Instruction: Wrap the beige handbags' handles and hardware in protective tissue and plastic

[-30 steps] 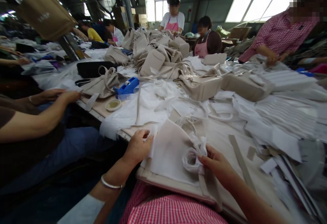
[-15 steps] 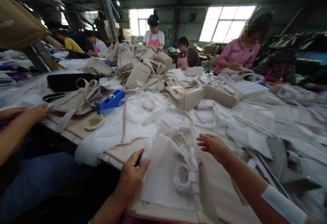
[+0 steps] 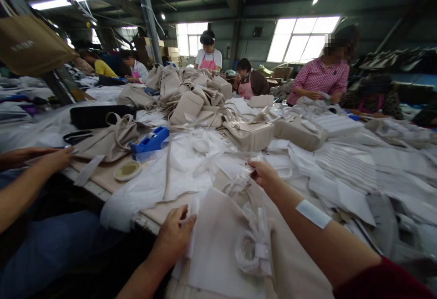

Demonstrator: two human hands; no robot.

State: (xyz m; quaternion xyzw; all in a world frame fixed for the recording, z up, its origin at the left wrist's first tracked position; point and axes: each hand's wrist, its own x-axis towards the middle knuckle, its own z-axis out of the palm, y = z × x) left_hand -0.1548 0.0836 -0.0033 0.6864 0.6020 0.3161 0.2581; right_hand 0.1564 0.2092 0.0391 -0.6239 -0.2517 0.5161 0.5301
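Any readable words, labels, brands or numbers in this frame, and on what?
None can be read.
Brown hanging bag: pale lettering on its side, too blurred to read.
Blue tape dispenser: no legible marking.
White strip on the right forearm: blank as far as it shows.
Beige handbags and white paper under the left hand and by the right hand: no print visible.

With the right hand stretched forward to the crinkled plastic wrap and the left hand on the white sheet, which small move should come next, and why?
Probably close the right hand on the clear plastic wrap and draw it back. Its fingers already touch the wrap, and the left hand pins the white sheet at its edge.
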